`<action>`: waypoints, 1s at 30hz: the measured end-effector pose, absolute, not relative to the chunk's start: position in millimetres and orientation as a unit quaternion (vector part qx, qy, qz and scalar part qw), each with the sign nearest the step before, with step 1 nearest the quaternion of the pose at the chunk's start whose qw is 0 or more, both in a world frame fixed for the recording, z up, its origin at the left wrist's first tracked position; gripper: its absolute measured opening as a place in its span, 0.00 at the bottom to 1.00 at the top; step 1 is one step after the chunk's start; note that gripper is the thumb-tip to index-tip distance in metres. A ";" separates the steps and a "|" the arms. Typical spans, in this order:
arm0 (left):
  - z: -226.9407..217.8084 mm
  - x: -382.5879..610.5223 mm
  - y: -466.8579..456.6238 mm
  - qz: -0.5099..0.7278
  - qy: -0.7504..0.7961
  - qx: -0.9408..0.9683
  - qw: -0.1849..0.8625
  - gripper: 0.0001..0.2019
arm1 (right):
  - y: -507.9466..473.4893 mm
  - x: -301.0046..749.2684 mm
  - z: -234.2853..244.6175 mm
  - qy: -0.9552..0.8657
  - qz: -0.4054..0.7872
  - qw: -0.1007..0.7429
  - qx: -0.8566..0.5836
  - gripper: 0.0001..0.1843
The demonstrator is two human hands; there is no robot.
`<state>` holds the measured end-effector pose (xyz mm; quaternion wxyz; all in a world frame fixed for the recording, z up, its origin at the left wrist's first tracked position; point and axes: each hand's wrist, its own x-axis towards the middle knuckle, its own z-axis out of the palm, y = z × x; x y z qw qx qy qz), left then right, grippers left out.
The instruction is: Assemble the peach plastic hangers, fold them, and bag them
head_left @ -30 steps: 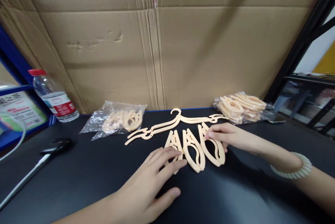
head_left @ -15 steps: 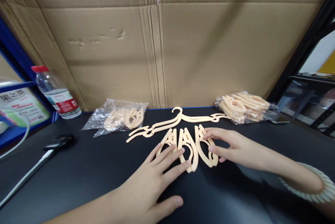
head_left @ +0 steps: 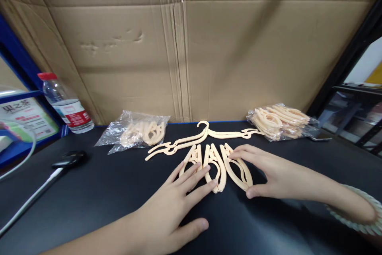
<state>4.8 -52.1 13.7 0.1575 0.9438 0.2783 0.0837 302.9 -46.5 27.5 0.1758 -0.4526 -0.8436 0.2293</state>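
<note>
Three folded cream plastic hangers lie side by side on the black table. My left hand (head_left: 174, 207) rests palm down with fingers spread. Its fingertips lie over the left folded hanger (head_left: 191, 153) and touch the middle folded hanger (head_left: 222, 170), hiding part of the left one. With my right hand (head_left: 276, 173) I span the right folded hanger (head_left: 229, 170), fingers at its upper end and thumb against its lower tip. Behind them lies an unfolded hanger (head_left: 191, 142), its arms stretched out and its hook pointing away from me.
Clear plastic bags of folded hangers lie at back left (head_left: 134, 131) and back right (head_left: 280, 119). A red-capped water bottle (head_left: 70, 106) leans at the left, near a black device (head_left: 68, 159) with a white cable (head_left: 32, 197). Behind the table stands a cardboard wall (head_left: 125, 48).
My right thumb has moved down to the right hanger's lower tip. That hanger has tilted slightly, its lower end shifting right. My left hand stays put.
</note>
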 end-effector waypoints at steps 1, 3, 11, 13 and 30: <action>12.3 4.8 -52.3 0.093 0.284 0.943 0.148 0.33 | -46.9 303.6 27.3 -0.848 0.229 0.165 -0.448 0.40; 10.3 4.9 -52.6 0.109 0.295 0.940 0.130 0.33 | -47.2 303.6 26.8 -0.851 0.222 0.150 -0.451 0.41; 6.6 6.0 -53.5 0.108 0.308 0.939 0.108 0.30 | -45.7 296.4 26.8 -0.859 0.177 0.126 -0.464 0.33; 4.2 6.2 -54.3 0.116 0.309 0.939 0.100 0.30 | -45.6 295.1 26.2 -0.860 0.166 0.120 -0.467 0.31; 3.6 0.8 -48.4 0.185 0.315 0.922 0.129 0.25 | -36.2 303.4 24.9 -0.866 0.127 0.157 -0.457 0.31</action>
